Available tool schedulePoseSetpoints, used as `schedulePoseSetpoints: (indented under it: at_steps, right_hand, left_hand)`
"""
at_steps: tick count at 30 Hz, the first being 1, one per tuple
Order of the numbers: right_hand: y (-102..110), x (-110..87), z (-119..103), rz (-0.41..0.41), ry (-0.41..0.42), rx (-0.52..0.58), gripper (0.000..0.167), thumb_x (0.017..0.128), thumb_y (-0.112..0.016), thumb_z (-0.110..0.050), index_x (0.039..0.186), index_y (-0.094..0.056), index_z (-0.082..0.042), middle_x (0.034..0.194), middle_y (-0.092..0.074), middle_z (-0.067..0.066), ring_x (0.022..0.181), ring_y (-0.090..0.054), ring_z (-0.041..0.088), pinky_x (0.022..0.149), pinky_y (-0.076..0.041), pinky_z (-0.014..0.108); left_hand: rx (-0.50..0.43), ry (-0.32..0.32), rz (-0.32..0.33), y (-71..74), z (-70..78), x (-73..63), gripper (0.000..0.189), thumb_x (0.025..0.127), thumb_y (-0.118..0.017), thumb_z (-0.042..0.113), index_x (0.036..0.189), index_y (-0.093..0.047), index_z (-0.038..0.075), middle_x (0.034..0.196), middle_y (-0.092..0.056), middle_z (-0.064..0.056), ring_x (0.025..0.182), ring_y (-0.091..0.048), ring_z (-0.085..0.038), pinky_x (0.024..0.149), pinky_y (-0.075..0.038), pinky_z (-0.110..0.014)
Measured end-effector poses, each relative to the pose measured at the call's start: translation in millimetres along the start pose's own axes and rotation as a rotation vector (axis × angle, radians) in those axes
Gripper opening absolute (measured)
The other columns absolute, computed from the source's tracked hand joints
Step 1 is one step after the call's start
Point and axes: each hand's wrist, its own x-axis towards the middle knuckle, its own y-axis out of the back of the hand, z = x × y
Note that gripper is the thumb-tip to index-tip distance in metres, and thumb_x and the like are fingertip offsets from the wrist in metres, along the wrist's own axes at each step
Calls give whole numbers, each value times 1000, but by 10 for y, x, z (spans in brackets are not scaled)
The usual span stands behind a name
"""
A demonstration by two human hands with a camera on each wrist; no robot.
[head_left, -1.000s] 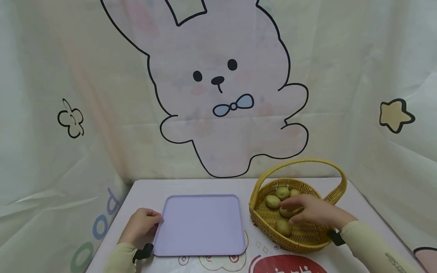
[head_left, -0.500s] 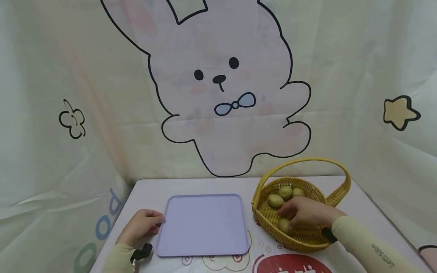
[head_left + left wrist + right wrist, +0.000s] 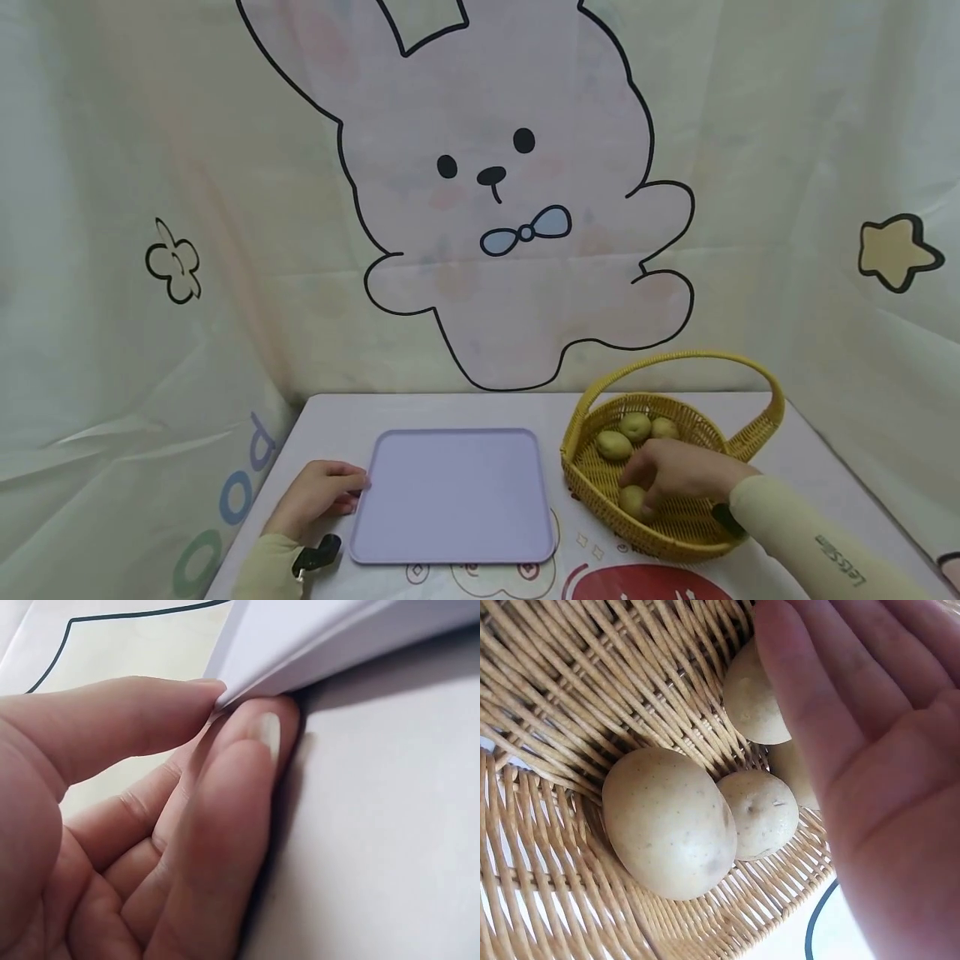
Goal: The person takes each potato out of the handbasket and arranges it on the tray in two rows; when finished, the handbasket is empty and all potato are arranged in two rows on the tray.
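Note:
My left hand (image 3: 318,496) holds the left rim of a flat lilac tray (image 3: 453,496), pinching its edge (image 3: 247,686) between thumb and finger in the left wrist view. My right hand (image 3: 675,475) reaches down into a yellow wicker basket (image 3: 577,475) that holds several potatoes. In the right wrist view the fingers (image 3: 810,690) look straight and the palm holds nothing. A large potato (image 3: 667,821) and a smaller potato (image 3: 757,814) lie beside that hand; another potato (image 3: 754,705) is partly hidden behind the fingers. One potato (image 3: 633,502) sits close under the thumb in the head view.
The basket's tall handle (image 3: 690,354) arches over its bowl behind the right hand. Tray and basket stand side by side on a white table (image 3: 337,417) with a printed red patch (image 3: 645,583) in front. A cloth with a cartoon rabbit (image 3: 517,292) hangs behind.
The right hand has moved lower into the basket, and a potato in the basket's middle is now covered by it. The left hand stays at the tray's rim. The whole view shifts slightly.

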Motion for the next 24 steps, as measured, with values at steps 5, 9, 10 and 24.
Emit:
schedulePoseSetpoints:
  at_steps: [5,9,10,24]
  right_hand:
    - [25,47,-23,2,41,-40,39,77,-93,-11,115,-83,-15,109,-80,-2,103,-72,20,92,-61,46]
    - [60,76,-75,24,108,-106,38,77,-94,-18,114,-84,-19,109,-80,-8,100,-70,12,86,-59,33]
    - [81,73,-87,37,133,-121,38,78,-94,-20,114,-84,-19,109,-80,-9,100,-70,10,85,-59,31]
    - [68,-379,-354,282,95,9,49,87,-89,-42,130,-79,-21,123,-75,-3,106,-62,6,83,-55,23]
  left_hand:
    - [-17,-12,-21,48,-31,-9,31,95,-81,17,115,-77,-6,80,-71,-2,66,-67,-10,63,-61,-24]
    - [-7,0,-12,99,-55,-49,31,95,-81,18,115,-77,-5,80,-71,-1,66,-66,-9,62,-60,-23]
    - [-6,-1,-11,109,-57,-57,31,95,-81,18,115,-77,-5,80,-71,-1,66,-66,-10,62,-60,-24]
    - [-59,-39,-47,55,-35,-22,54,92,-84,18,141,-69,0,82,-72,-2,64,-67,-10,61,-60,-24]
